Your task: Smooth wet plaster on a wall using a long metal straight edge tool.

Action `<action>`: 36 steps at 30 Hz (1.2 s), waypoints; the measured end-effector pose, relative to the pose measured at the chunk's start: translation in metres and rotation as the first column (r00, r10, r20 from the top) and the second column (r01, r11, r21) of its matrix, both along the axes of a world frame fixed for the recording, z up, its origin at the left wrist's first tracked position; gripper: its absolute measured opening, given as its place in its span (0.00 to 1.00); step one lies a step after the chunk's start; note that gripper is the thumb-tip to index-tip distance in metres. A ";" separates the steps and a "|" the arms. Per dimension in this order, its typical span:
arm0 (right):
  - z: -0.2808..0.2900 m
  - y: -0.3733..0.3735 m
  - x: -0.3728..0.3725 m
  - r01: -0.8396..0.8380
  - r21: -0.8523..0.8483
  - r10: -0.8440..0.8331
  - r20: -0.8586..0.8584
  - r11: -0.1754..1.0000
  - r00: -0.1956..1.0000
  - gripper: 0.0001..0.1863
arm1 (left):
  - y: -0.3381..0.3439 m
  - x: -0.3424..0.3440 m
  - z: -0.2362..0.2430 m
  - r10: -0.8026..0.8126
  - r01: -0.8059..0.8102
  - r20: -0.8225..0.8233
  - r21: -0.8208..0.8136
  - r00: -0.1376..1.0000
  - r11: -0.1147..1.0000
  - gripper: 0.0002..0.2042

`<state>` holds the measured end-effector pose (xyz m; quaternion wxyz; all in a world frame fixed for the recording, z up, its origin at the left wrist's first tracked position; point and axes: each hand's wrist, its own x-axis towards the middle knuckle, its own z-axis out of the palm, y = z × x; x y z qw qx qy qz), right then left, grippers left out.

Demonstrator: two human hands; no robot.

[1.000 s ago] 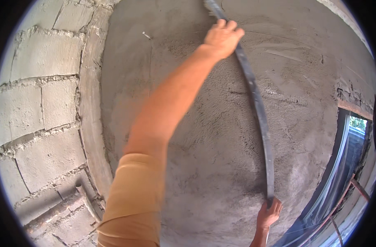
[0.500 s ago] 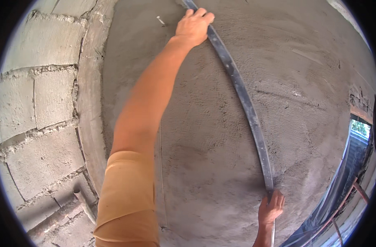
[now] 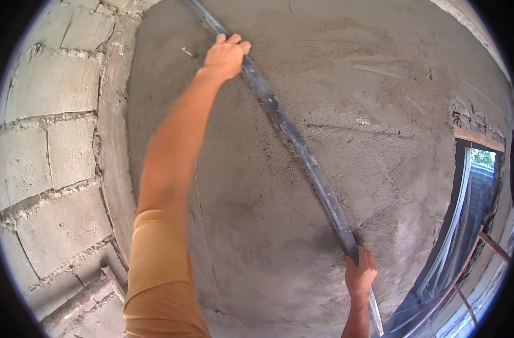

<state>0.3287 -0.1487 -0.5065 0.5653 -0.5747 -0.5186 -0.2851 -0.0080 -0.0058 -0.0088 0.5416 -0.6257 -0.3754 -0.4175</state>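
A long dark grey metal straightedge (image 3: 312,163), spotted with mortar, runs slantwise over a freshly plastered grey wall (image 3: 392,169). Its top leans left and its bottom leans right. My left hand (image 3: 226,56) grips it near the upper end, fingers curled over its edge. Lower right, my right hand (image 3: 361,273) is closed round it, and a pale lower end sticks out below that hand. The plaster right of the straightedge is rough and ridged; much of the left side looks smoother.
Bare concrete blocks (image 3: 48,152) with rough joints border the plaster on the left. A pale peg (image 3: 187,52) juts from the wall near my left hand. A thin string (image 3: 203,236) hangs beside my left arm. At the right is a window opening (image 3: 465,208) with rusty bars (image 3: 470,256) below.
The straightedge has tilted further, its top swinging left with my left hand. My right hand has moved slightly left and up. The view has shifted, showing more of the window opening.
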 end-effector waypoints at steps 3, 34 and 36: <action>-0.013 -0.004 0.027 0.012 -0.009 -0.012 -0.061 1.000 0.998 0.20 | -0.015 0.041 -0.001 -0.019 0.019 -0.003 -0.045 1.000 0.999 0.19; -0.035 0.005 0.014 0.247 0.032 -0.249 0.115 0.968 0.962 0.22 | 0.022 -0.023 -0.068 -0.226 0.223 0.091 0.043 0.970 0.974 0.22; -0.039 -0.002 0.021 0.254 0.056 -0.258 0.096 0.966 0.961 0.22 | 0.012 -0.001 -0.059 -0.253 0.249 0.066 0.068 0.965 0.966 0.22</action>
